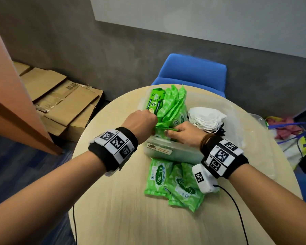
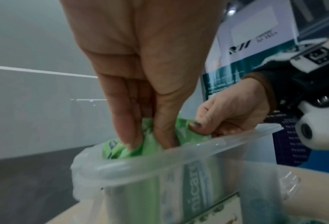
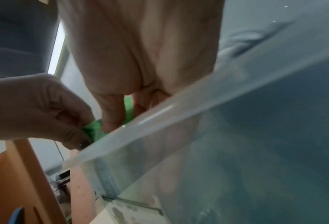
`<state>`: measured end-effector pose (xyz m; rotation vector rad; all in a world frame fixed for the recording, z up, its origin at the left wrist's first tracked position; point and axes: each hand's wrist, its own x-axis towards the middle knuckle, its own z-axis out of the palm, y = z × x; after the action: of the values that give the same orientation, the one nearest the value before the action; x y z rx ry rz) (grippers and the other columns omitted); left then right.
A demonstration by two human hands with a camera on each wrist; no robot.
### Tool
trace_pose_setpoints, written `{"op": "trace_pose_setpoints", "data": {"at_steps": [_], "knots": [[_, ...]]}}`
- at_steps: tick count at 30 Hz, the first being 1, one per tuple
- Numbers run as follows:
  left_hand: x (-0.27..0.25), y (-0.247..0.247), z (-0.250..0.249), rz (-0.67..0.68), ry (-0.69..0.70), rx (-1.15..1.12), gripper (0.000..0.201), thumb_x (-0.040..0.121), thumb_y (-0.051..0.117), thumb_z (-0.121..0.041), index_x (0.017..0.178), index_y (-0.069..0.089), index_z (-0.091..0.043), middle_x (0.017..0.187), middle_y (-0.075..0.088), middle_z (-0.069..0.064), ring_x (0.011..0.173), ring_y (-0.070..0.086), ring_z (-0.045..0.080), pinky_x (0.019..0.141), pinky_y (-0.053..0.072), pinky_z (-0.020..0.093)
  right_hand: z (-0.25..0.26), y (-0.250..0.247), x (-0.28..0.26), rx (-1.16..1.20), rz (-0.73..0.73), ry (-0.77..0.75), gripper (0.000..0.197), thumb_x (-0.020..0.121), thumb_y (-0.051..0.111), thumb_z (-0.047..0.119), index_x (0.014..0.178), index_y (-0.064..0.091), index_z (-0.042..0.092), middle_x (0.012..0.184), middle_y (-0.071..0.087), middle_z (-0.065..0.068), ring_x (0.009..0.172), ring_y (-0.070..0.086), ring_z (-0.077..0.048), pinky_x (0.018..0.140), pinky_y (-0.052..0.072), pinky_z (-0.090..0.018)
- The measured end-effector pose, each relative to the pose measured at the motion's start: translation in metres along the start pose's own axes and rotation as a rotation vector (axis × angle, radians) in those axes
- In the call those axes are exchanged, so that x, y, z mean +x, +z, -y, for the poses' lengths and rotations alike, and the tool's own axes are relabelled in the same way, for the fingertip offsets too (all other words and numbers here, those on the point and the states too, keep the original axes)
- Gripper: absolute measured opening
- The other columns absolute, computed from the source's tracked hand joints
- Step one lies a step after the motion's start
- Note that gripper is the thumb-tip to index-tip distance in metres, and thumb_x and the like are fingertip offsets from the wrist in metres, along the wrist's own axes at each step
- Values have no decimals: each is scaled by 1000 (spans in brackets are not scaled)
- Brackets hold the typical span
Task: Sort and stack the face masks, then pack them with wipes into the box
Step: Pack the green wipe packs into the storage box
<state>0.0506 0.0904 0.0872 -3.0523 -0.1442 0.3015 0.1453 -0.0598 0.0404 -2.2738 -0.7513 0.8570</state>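
In box [image 2: 178, 163]: both hands pinch wipes pack [image 2: 146, 145]; head view hides fingertips.

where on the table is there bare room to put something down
Bare table lies near the person, left of the loose wipe packs, and left of the box. It is crowded inside the box, around both hands and the masks.

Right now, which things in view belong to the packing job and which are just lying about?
Job:
clear box
wipes pack, pinched by left hand and right hand
loose wipes packs
white masks

Lying about:
blue chair
flattened cardboard
bags
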Motion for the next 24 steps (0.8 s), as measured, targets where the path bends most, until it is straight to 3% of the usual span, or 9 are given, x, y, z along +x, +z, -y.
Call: {"op": "trace_pose_setpoints", "data": {"at_steps": [3, 7, 10, 13, 15, 17, 20, 22, 24], "knots": [[7, -5, -6, 92, 43, 82, 22, 93, 50, -4, 110, 64, -4, 106, 63, 18, 97, 63, 38, 67, 40, 35, 5, 4, 9, -71, 30, 76, 42, 91, 60, 38, 58, 50, 13, 53, 42, 1, 49, 38, -11, 48, 25, -25], [18, -7, -9, 177, 82, 97, 23, 90, 48, 3, 106, 65, -1, 97, 62, 17, 83, 60, 33, 66, 41, 31, 12, 9, 18, -81, 94, 101, 13, 91, 62, 27, 89, 61, 14, 75, 58, 0, 70, 51, -12, 57, 35, -21], [25, -1, -8, 234, 84, 48, 23, 89, 50, 5, 102, 68, 0, 96, 64, 17, 71, 50, 27, 66, 43, 30, 14, 18, 24, -131, 111, 180, 32, 92, 59, 27, 117, 58, 8, 111, 63, -6, 104, 57, -22, 86, 46, -27], [31, -1, -6, 292, 58, -12, 18, 89, 53, 0, 98, 69, 0, 85, 58, 15, 74, 55, 29, 65, 43, 31, 15, 21, 27, -187, 100, 219, 39, 93, 58, 26, 126, 53, 6, 123, 58, -10, 113, 55, -25, 97, 44, -31], [32, -1, 3, 260, 40, -103, 19, 92, 57, -16, 91, 69, -2, 77, 55, 12, 73, 54, 30, 64, 40, 31, 15, 19, 20, -137, 64, 218, 36, 92, 59, 24, 122, 58, 4, 116, 61, -11, 104, 57, -23, 89, 45, -27], [33, 2, 19, 134, -1, -276, 28, 89, 63, -33, 89, 70, -6, 78, 62, 11, 75, 54, 27, 65, 40, 29, 14, 15, 8, -67, 5, 167, 35, 90, 62, 26, 116, 63, 3, 110, 65, -10, 92, 55, -18, 79, 40, -23], [37, 23, 36, -92, -84, -325, 38, 79, 74, -37, 105, 62, -12, 106, 61, 11, 98, 55, 31, 83, 45, 37, 15, 14, -5, 106, -66, 126, 43, 84, 66, 43, 105, 67, 6, 93, 64, -2, 84, 56, -15, 75, 40, -25], [43, 34, 39, -108, -108, -284, 59, 73, 77, -43, 122, 55, -18, 124, 52, 8, 110, 46, 32, 94, 42, 43, 18, 18, -5, 179, -181, 158, 40, 80, 67, 51, 78, 66, 11, 69, 58, 2, 65, 54, -14, 61, 38, -26], [48, 37, 43, -79, -101, -315, 71, 73, 76, -48, 136, 49, -27, 141, 45, 3, 118, 41, 32, 101, 39, 43, 19, 25, 3, 136, -302, 205, 37, 80, 71, 46, 63, 58, 16, 61, 57, 1, 59, 54, -16, 58, 40, -26]]}}
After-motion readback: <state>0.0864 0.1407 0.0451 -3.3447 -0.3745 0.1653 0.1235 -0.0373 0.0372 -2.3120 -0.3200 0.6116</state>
